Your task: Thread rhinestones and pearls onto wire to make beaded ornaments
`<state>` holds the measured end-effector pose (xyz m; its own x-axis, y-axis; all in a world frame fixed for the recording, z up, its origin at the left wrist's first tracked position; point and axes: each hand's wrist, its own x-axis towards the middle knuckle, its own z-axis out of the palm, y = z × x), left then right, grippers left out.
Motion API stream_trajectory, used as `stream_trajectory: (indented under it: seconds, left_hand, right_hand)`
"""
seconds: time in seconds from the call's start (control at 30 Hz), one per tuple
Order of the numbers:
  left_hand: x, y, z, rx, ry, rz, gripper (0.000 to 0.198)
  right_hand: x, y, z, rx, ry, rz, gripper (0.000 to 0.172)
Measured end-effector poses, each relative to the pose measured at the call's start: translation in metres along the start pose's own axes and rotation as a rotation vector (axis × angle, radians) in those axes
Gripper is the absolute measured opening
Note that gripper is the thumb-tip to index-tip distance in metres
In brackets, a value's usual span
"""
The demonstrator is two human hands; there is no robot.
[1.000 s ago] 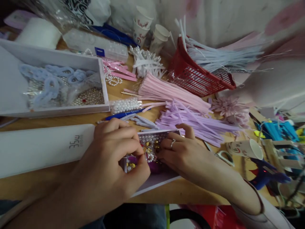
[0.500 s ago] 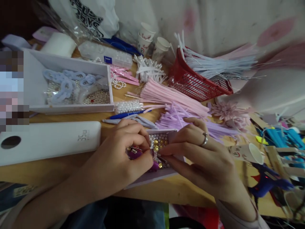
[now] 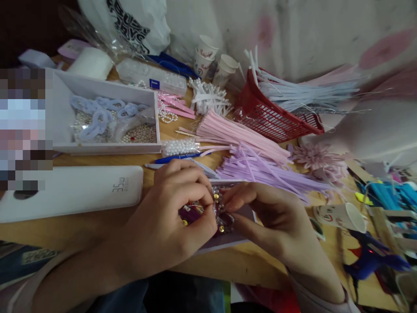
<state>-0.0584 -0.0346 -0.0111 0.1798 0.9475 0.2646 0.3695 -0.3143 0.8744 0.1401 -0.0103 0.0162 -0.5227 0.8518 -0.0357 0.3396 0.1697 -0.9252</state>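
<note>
Over white box, our L hand pinches amid gold beads, catch unseen; R hand curled, hold can't tell. Beads prob. light, hard, slippery: nip sides.

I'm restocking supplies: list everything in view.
Small box: 1, white, under hands
Large box: 1, white, left
Beads: many, pearly and gold, both boxes
Loops: several, blue, large box
Power bank: 1, white, left
Pearl packet: 1, white, centre
Pen: 1, blue, centre
Pipe cleaners: many, pink, purple, pale blue, centre and basket
Basket: 1, red, back right
Cups: at least four, white, back and right
Case: 1, clear, back
Bag: 1, white, back left
Flowers: some, pink, right
Glue gun: 1, blue, right
Other clutter: uncounted, mixed, around
Left hand: 1, bare, over small box
Right hand: 1, bare, opposite
</note>
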Motion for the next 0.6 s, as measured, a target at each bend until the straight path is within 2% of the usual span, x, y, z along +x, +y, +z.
stream_trajectory:
  seconds: [0.13,0.33,0.5,0.6]
  left_hand:
    - [-0.001,0.000,0.000,0.003,0.003,-0.008,0.019]
    - [-0.001,-0.004,0.000,-0.114,-0.033,-0.050,0.021]
    - [0.000,-0.007,0.000,-0.161,-0.011,-0.077,0.005]
    - [0.002,-0.008,0.000,-0.168,0.005,-0.036,0.010]
  right_hand:
    - [0.003,0.003,0.003,0.139,0.026,0.072,0.005]
    - [0.003,0.009,0.006,0.410,0.017,0.199,0.010]
    - [0.006,0.016,0.004,0.580,0.005,0.219,0.014]
    - [0.007,0.021,0.005,0.648,0.020,0.218,0.017]
